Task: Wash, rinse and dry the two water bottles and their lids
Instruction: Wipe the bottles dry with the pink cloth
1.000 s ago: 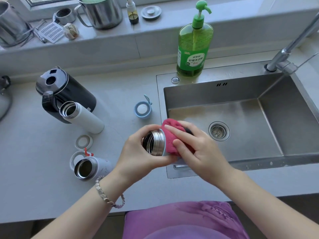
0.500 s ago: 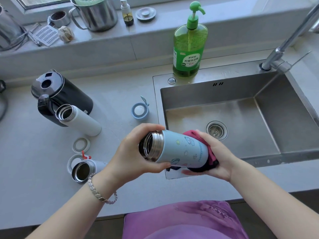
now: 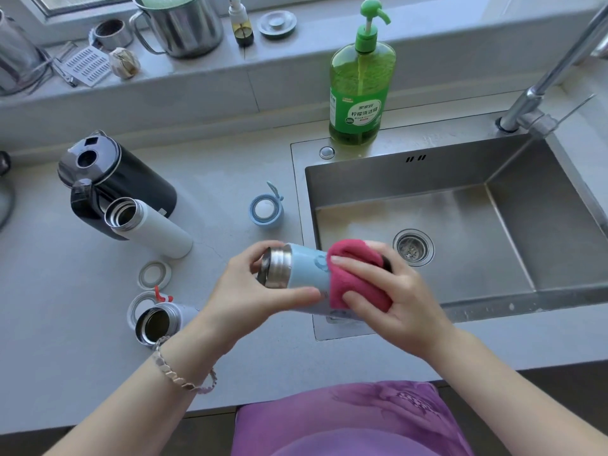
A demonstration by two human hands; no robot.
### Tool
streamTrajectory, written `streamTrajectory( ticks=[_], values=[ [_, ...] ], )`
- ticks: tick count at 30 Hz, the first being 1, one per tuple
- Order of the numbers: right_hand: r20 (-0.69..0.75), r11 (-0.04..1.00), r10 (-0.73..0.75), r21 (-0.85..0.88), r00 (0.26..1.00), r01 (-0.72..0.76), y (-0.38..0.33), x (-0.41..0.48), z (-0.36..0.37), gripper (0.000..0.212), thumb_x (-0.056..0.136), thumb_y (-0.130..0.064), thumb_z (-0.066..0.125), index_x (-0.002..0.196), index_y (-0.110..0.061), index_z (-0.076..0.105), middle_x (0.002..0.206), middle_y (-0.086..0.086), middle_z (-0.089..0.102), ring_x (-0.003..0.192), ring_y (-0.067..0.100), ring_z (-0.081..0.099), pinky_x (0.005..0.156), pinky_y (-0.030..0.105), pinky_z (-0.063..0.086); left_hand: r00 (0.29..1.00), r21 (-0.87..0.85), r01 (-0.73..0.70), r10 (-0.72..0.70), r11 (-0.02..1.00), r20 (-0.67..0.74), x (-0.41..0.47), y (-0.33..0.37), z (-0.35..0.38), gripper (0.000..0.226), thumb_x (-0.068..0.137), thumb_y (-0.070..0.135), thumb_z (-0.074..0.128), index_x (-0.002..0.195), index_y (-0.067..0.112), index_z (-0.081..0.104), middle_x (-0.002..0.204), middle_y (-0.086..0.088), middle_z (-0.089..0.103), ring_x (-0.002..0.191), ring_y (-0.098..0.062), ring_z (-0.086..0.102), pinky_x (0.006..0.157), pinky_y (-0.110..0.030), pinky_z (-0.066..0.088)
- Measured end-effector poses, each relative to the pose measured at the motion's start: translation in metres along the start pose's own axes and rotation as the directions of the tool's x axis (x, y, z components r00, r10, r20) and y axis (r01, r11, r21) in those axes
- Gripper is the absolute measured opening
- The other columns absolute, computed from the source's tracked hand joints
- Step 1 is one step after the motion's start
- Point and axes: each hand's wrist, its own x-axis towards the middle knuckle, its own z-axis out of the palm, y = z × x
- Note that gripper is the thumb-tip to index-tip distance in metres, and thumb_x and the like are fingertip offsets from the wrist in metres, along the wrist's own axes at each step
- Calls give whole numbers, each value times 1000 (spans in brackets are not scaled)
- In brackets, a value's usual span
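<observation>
My left hand [image 3: 253, 287] grips the steel neck end of a light blue bottle [image 3: 306, 273], held sideways over the sink's front left corner. My right hand [image 3: 388, 294] wraps a pink cloth [image 3: 353, 278] round the middle of the bottle's body; the bottle's base is hidden under cloth and hand. The blue lid [image 3: 265, 210] lies on the counter left of the sink. An open white bottle [image 3: 149, 227] leans against a black kettle. Another open bottle [image 3: 158, 324] lies by my left wrist, with a white ring lid [image 3: 154, 274] and a lid with a red tab [image 3: 161, 296] beside it.
The steel sink [image 3: 493, 251] has a drain at its centre and a tap [image 3: 539, 90] at the back right. A green soap pump bottle [image 3: 360, 83] stands behind it. The black kettle [image 3: 112, 182] sits on the counter's left. The ledge behind holds a steel jug [image 3: 179, 24] and small items.
My right hand slid the pink cloth from the bottle's neck to its base, then back up onto the middle of the body. My left hand kept its grip on the neck.
</observation>
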Motion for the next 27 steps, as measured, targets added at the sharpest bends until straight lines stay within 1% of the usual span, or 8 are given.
streamTrajectory(
  ticks=[4, 8, 13, 18, 20, 22, 24, 27],
  values=[
    [178, 990, 137, 17, 974, -143, -26, 25, 1, 46, 86, -54, 32, 130, -46, 45, 128, -7, 51, 106, 12, 53, 89, 26, 41, 957, 155, -283, 269, 947, 106, -8, 5, 6, 72, 40, 39, 86, 106, 30, 60, 91, 7, 69, 86, -13, 68, 79, -38, 56],
    [349, 926, 282, 145, 894, -348, -31, 52, 1, 36, 87, -57, 29, 104, -40, 55, 107, -11, 62, 99, 5, 56, 87, 26, 43, 918, 205, -395, 380, 895, 111, -10, 2, 7, 69, 43, 39, 84, 106, 31, 58, 93, 10, 67, 88, -10, 66, 81, -37, 54],
    [598, 710, 505, 122, 622, -693, -11, 50, -10, 36, 97, -38, 41, 69, -32, 64, 65, -13, 64, 59, 2, 56, 57, 16, 43, 889, 283, -459, 431, 842, 156, -15, -1, 4, 70, 43, 45, 81, 108, 38, 56, 103, 20, 61, 96, -5, 62, 82, -31, 54],
    [239, 897, 413, 58, 879, -438, -9, 17, -2, 37, 85, -51, 32, 99, -43, 65, 112, -16, 60, 103, -1, 52, 89, 20, 39, 892, 275, -448, 444, 850, 82, -10, -8, 5, 68, 43, 44, 80, 106, 41, 56, 104, 17, 61, 97, -7, 61, 85, -35, 53],
    [277, 916, 370, 54, 887, -398, -15, 25, -4, 43, 84, -54, 30, 103, -39, 65, 115, -13, 59, 105, 2, 51, 90, 20, 39, 871, 302, -487, 481, 820, 99, -9, -7, 7, 66, 44, 45, 80, 106, 42, 56, 107, 18, 59, 99, -4, 60, 86, -31, 51],
    [467, 820, 453, 115, 759, -560, -17, 43, -11, 38, 89, -51, 36, 87, -28, 67, 94, -7, 66, 86, 10, 60, 72, 19, 46, 822, 312, -568, 542, 761, 176, -9, -4, 8, 68, 48, 42, 80, 111, 39, 54, 109, 17, 58, 100, -5, 59, 84, -29, 52],
    [674, 696, 532, -4, 512, -718, -14, 58, -20, 39, 94, -49, 38, 71, -23, 57, 65, -4, 63, 56, 12, 57, 49, 17, 41, 766, 304, -643, 595, 703, 243, -10, -2, 10, 69, 51, 39, 79, 115, 34, 53, 110, 19, 56, 101, -3, 57, 83, -24, 51],
    [789, 544, 551, -92, 272, -834, -3, 60, -32, 39, 94, -43, 38, 65, -19, 49, 51, -6, 56, 43, 11, 51, 45, 18, 37, 767, 230, -641, 598, 732, 234, -10, -3, 12, 70, 51, 34, 81, 114, 36, 53, 108, 18, 58, 100, -7, 59, 82, -25, 51]
  ],
)
